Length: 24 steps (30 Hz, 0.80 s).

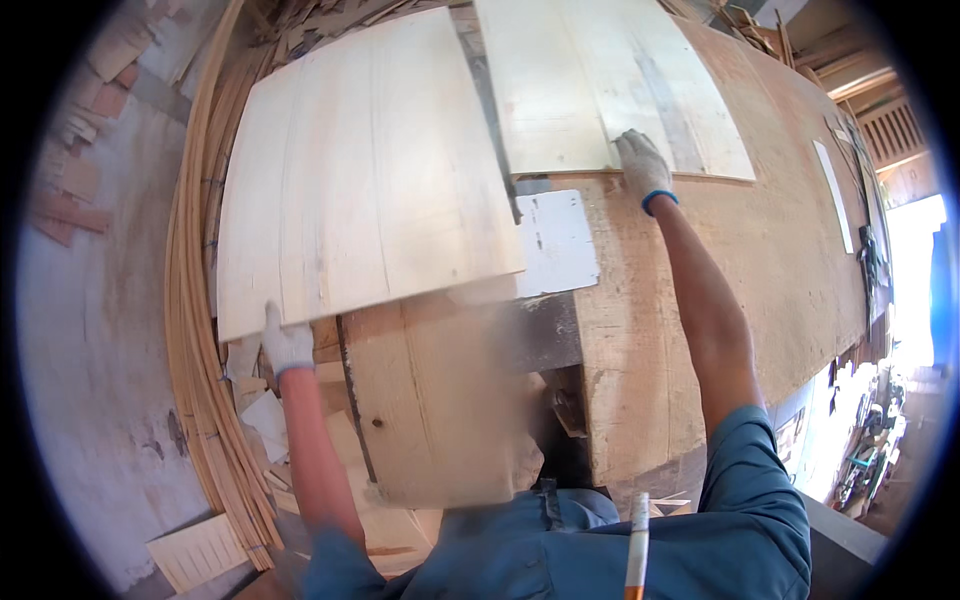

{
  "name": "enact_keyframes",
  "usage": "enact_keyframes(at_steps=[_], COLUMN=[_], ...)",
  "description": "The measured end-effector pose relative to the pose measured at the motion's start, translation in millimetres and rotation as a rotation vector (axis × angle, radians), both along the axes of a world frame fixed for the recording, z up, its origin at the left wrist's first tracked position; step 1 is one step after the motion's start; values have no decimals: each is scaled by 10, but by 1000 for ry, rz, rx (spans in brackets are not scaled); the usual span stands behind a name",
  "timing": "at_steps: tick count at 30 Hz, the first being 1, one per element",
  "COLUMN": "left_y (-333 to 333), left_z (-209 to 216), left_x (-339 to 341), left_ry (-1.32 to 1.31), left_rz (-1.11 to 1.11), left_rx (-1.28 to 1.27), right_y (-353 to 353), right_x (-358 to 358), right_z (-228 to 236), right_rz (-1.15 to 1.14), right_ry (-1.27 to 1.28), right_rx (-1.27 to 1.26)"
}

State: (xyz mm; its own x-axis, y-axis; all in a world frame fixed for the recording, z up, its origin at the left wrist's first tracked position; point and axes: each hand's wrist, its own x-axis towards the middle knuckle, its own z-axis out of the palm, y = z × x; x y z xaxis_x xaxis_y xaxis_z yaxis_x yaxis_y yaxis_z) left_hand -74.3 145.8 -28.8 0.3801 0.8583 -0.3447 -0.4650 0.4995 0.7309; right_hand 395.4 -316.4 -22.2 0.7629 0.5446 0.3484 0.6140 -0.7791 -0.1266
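Left hand (288,345), grip clamped on the left panel (365,180); right hand (643,168) touches the right panel (590,80), toward the far edge of the table (770,270); its grip I cannot tell.

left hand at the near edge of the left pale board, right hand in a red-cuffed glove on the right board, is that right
Not quite: the head view shows the glove cuff on the right hand is blue, not red. The left hand is at the left pale board's near edge; the right hand is on the right board.
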Motion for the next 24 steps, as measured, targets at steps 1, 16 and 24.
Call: enact_keyframes(at_steps=[1,16,24], left_y=[-110,-3124,-4034], left_z=[-46,307,156], left_x=[-239,-2589,-2833], left_ry=[29,96,89], left_rz=[35,46,-239], left_rx=[44,-227,-489], right_y=[65,-507,-1177], right_x=[-165,-592,-491], right_z=[126,318,-19], right_rz=[-23,10,-195], right_ry=[120,275,348], right_rx=[190,302,283])
